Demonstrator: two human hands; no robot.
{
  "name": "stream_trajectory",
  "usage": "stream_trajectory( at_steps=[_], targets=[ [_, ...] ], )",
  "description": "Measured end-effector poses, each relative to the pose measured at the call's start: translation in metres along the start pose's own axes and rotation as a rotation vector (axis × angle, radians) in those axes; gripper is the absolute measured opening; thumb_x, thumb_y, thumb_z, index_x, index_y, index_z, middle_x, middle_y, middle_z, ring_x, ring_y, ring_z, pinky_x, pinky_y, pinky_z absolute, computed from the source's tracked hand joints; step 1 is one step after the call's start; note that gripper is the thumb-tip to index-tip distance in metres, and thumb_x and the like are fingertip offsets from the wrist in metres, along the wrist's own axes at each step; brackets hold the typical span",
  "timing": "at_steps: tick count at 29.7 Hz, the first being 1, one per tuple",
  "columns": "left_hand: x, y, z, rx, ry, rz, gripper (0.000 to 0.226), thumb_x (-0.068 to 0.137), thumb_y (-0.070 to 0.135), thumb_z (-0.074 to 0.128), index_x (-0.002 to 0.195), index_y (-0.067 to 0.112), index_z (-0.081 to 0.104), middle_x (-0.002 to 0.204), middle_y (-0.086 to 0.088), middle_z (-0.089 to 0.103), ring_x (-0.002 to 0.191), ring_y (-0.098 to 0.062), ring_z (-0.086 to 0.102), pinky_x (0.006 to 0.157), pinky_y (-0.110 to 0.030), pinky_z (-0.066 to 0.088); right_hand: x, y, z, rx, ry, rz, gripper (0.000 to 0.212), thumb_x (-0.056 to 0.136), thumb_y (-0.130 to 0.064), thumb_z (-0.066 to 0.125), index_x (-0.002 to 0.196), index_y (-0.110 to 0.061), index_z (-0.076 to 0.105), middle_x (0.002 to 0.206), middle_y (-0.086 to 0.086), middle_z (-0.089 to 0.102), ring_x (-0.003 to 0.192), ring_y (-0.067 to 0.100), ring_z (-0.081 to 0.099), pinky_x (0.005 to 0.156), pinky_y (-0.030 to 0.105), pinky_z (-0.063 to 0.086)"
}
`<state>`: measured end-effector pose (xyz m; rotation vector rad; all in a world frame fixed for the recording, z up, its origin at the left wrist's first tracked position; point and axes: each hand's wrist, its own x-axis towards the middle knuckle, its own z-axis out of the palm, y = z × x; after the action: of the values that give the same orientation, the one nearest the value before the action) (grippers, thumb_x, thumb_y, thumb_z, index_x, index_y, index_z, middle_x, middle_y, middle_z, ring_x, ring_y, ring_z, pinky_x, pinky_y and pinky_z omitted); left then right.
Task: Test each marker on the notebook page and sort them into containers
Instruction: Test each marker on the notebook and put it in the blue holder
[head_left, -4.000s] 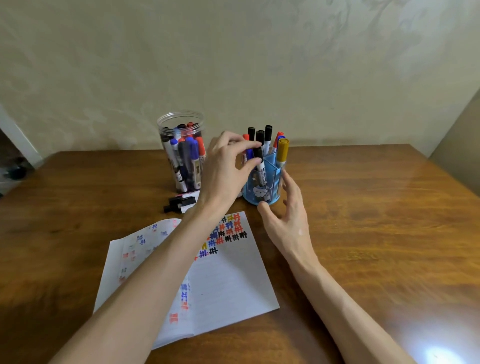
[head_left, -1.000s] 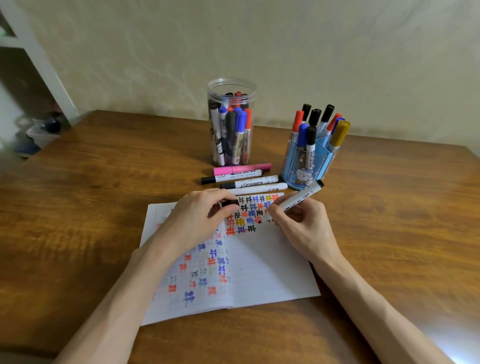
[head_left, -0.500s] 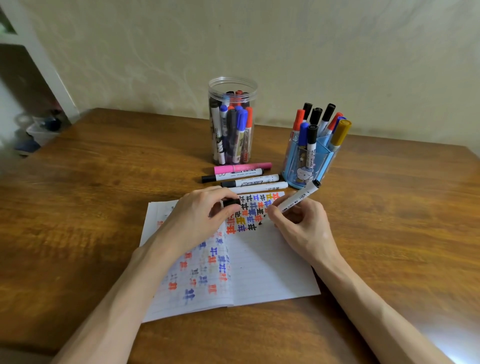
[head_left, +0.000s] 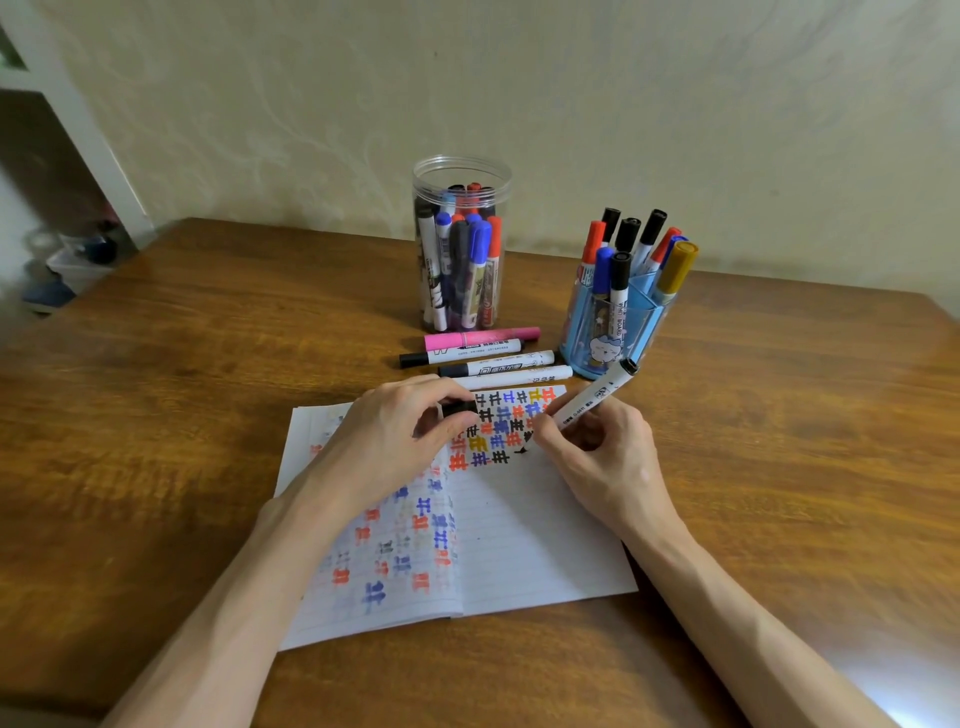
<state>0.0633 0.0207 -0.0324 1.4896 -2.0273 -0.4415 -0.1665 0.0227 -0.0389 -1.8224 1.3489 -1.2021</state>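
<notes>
Right hand (head_left: 597, 452) gripping white marker (head_left: 592, 397), black tip touching open notebook (head_left: 519, 530) at frame centre, beside rows of coloured marks. Left hand (head_left: 395, 436) pinching black cap (head_left: 460, 408), resting on page. Four markers (head_left: 488, 353) lying above notebook on tabletop (head_left: 182, 389). Clear jar (head_left: 460, 244) and blue holder (head_left: 618, 322) standing behind, both holding markers

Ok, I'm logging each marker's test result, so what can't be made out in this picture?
Head view only:
- black cap: mostly covered by the left hand's fingers.
- nearest loose marker: its left end is behind the left hand.
- print on the markers in the clear jar: too small and blurred.
- mark at the held marker's tip: tiny, partly hidden by the right hand.
</notes>
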Motion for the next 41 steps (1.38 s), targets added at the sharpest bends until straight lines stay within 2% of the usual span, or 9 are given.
stream_trajectory(
  at_steps=[2, 6, 14, 19, 24, 30, 35, 41],
  targets=[
    [-0.0001, 0.0001, -0.0002, 0.001, 0.000, 0.001, 0.031, 0.094, 0.043, 0.063, 0.123, 0.033, 0.068, 0.118, 0.015, 0.069, 0.101, -0.001, 0.064, 0.081, -0.028, 0.060, 0.0007, -0.0005, -0.0007, 0.019, 0.006, 0.002, 0.018, 0.093, -0.017, 0.075, 0.079, -0.024, 0.067, 0.072, -0.018, 0.071, 0.062, 0.008, 0.066, 0.056, 0.024, 0.053],
    [-0.0006, 0.0003, -0.0006, -0.012, 0.003, -0.001, 0.031, 0.094, 0.041, 0.065, 0.124, 0.032, 0.068, 0.119, 0.014, 0.069, 0.104, -0.002, 0.064, 0.083, -0.029, 0.060, 0.0011, -0.0007, 0.0001, 0.026, 0.012, 0.010, 0.018, 0.093, -0.016, 0.075, 0.080, -0.026, 0.068, 0.076, -0.019, 0.074, 0.067, 0.013, 0.072, 0.063, 0.034, 0.062],
    [0.0003, -0.0006, 0.0006, 0.000, 0.008, -0.001, 0.031, 0.095, 0.039, 0.066, 0.125, 0.031, 0.068, 0.120, 0.013, 0.069, 0.105, -0.002, 0.064, 0.083, -0.025, 0.059, -0.0002, -0.0018, 0.0010, 0.010, -0.033, -0.013, 0.017, 0.093, -0.017, 0.075, 0.081, -0.027, 0.068, 0.078, -0.029, 0.071, 0.070, 0.006, 0.072, 0.059, 0.020, 0.056],
    [-0.0003, -0.0011, 0.0004, -0.008, 0.009, 0.004, 0.031, 0.094, 0.040, 0.065, 0.124, 0.032, 0.068, 0.118, 0.015, 0.070, 0.103, -0.002, 0.064, 0.082, -0.026, 0.059, -0.0003, 0.0011, -0.0002, 0.023, -0.001, -0.009, 0.015, 0.091, -0.023, 0.072, 0.078, -0.025, 0.064, 0.073, -0.014, 0.070, 0.060, 0.014, 0.063, 0.052, 0.027, 0.052],
    [-0.0004, -0.0021, 0.0000, -0.015, 0.009, 0.008, 0.032, 0.094, 0.042, 0.064, 0.124, 0.032, 0.068, 0.117, 0.015, 0.069, 0.103, -0.001, 0.064, 0.083, -0.028, 0.060, 0.0013, 0.0012, -0.0011, 0.062, 0.015, 0.016, 0.015, 0.092, -0.017, 0.074, 0.081, -0.024, 0.067, 0.074, -0.018, 0.071, 0.065, 0.010, 0.069, 0.058, 0.021, 0.053],
    [-0.0006, -0.0020, -0.0001, -0.019, 0.008, 0.008, 0.031, 0.094, 0.041, 0.065, 0.123, 0.031, 0.068, 0.118, 0.014, 0.069, 0.104, -0.002, 0.064, 0.083, -0.029, 0.060, 0.0005, 0.0017, 0.0011, 0.044, -0.007, 0.000, 0.012, 0.094, -0.018, 0.074, 0.083, -0.021, 0.071, 0.077, -0.014, 0.075, 0.069, 0.014, 0.074, 0.063, 0.037, 0.062],
    [-0.0004, -0.0019, 0.0004, -0.011, 0.006, 0.006, 0.032, 0.094, 0.042, 0.064, 0.124, 0.031, 0.067, 0.119, 0.014, 0.069, 0.105, -0.001, 0.064, 0.082, -0.028, 0.060, -0.0001, 0.0013, 0.0013, 0.020, -0.045, 0.005, 0.016, 0.092, -0.018, 0.075, 0.080, -0.027, 0.070, 0.076, -0.023, 0.073, 0.069, 0.007, 0.072, 0.060, 0.021, 0.055],
    [-0.0001, -0.0023, 0.0009, -0.014, 0.004, 0.009, 0.032, 0.094, 0.043, 0.064, 0.124, 0.032, 0.068, 0.119, 0.014, 0.069, 0.104, -0.002, 0.065, 0.083, -0.031, 0.061, 0.0024, 0.0022, -0.0002, 0.045, 0.004, 0.030, 0.014, 0.093, -0.018, 0.074, 0.080, -0.021, 0.070, 0.076, -0.015, 0.073, 0.069, 0.010, 0.072, 0.062, 0.025, 0.057]
  ],
)
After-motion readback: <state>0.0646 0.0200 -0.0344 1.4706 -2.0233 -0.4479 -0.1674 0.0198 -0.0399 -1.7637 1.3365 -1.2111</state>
